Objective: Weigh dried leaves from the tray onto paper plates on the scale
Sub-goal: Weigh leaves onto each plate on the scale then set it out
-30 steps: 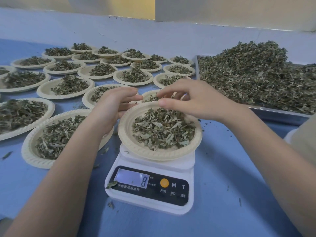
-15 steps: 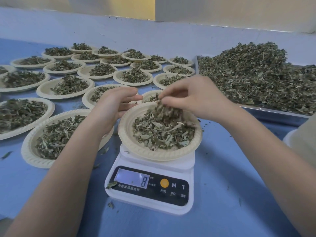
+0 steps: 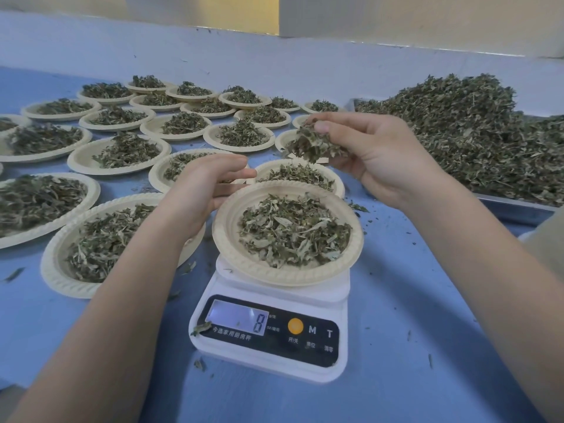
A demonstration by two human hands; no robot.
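A paper plate of dried leaves sits on the white scale, and its rim sticks out past the scale top on both sides. The right hand is up above the plate's far edge, with its fingers curled around a clump of leaves. The left hand is beside the plate's left rim, fingers loose and straight, holding nothing. The big tray heaped with leaves is on the right. Many filled plates crowd the blue table on the left and behind. The table on the near right has only crumbs.
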